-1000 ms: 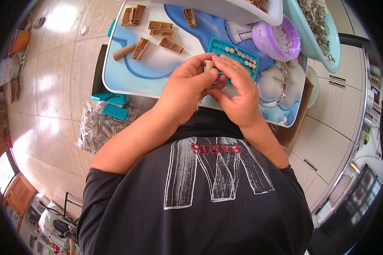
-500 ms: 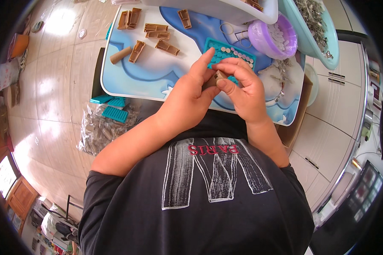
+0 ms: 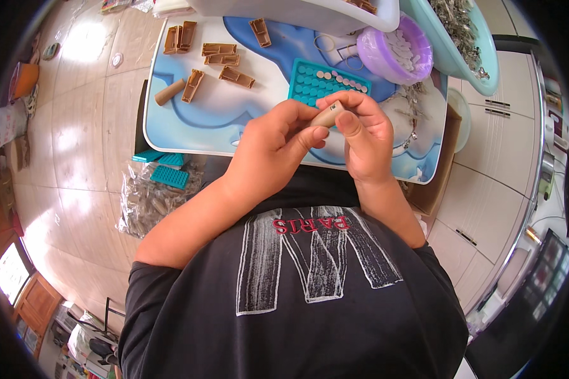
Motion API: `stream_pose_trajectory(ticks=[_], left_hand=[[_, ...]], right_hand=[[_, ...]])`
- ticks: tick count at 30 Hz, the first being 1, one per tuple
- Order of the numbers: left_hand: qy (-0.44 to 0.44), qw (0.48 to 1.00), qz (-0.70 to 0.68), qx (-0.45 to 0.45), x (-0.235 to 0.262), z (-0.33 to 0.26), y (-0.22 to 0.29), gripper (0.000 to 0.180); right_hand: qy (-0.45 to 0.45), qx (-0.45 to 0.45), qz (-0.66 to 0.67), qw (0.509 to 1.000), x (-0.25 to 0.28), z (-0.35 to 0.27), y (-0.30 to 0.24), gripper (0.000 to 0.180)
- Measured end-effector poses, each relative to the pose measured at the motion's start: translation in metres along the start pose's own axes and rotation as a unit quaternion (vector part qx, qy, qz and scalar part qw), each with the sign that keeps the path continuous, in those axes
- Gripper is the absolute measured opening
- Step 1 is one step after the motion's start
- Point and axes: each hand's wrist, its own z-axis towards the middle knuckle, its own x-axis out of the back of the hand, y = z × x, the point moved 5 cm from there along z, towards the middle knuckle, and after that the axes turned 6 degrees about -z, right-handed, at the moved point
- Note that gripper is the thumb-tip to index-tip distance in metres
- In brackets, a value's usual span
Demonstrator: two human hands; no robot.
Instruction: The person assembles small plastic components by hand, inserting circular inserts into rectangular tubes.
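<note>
My work surface is a white and blue tray-table [image 3: 208,126], and both my hands are raised just above its near edge. At the far edge stands a white bin [image 3: 297,11], with a turquoise basin [image 3: 480,69] of small metal parts to its right and a purple bowl [image 3: 385,60] of white pieces just beside that. A clear bag [image 3: 148,199] of brown parts lies on the floor to my left, below the tray. A teal pegged tray [image 3: 316,85] lies flat on the table right behind my hands, some of its holes filled with pale pieces. Brown open-sided casings [image 3: 218,54] are scattered over the far left of the table, well apart from my hands. My left hand [image 3: 269,151] is curled closed, thumb and forefinger pinching the lower end of a small tan tube [image 3: 329,115]. My right hand [image 3: 363,136] is half closed, fingertips [image 3: 348,121] touching the tube's upper end. The tube is tilted, held between both hands in front of the pegged tray, clear of the table.
</note>
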Motion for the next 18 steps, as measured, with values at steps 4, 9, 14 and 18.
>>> stream_pose_trajectory(ticks=[4, 9, 14, 18], left_hand=[[-0.074, 0.99, -0.109, 0.047, -0.003, 0.003, -0.004, 0.026], [-0.051, 0.964, -0.261, 0.023, -0.004, 0.005, 0.006, 0.024], [0.01, 0.965, -0.263, 0.002, 0.002, 0.006, -0.002, 0.03], [0.041, 0.966, -0.254, -0.038, 0.006, 0.006, 0.004, 0.034]], right_hand=[[-0.092, 0.057, -0.17, 0.98, 0.002, 0.011, -0.009, 0.03], [-0.007, -0.034, -0.027, 0.999, -0.002, -0.002, -0.007, 0.037], [0.048, -0.01, -0.081, 0.996, -0.003, -0.007, -0.002, 0.046], [0.009, -0.006, -0.29, 0.957, -0.009, -0.006, -0.021, 0.043]])
